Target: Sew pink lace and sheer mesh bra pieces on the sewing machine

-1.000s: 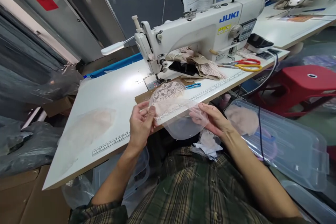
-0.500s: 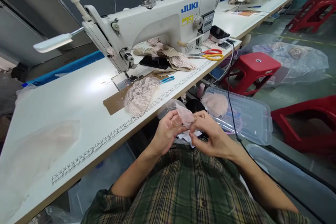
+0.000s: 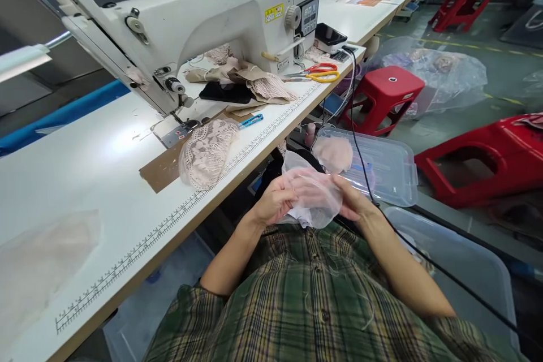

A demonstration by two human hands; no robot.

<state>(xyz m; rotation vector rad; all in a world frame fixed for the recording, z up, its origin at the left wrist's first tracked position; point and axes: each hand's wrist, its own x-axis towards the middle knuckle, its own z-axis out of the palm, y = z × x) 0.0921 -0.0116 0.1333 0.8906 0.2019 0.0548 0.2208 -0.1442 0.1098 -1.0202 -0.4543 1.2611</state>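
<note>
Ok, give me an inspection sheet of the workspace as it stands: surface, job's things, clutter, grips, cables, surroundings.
Surface: white sewing table with a ruler strip along its front edge.
Job's things: sheer mesh piece held over the lap; lace cup lying on the table by the needle plate.
Clutter: scissors, blue thread snips, dark phone, fabric scraps behind it.
Grips: left hand and right hand both closed on the mesh piece.
Cables: black cable hanging off the table's end, across the clear plastic bin.
Surroundings: JUKI sewing machine; red stools on the floor.
</note>
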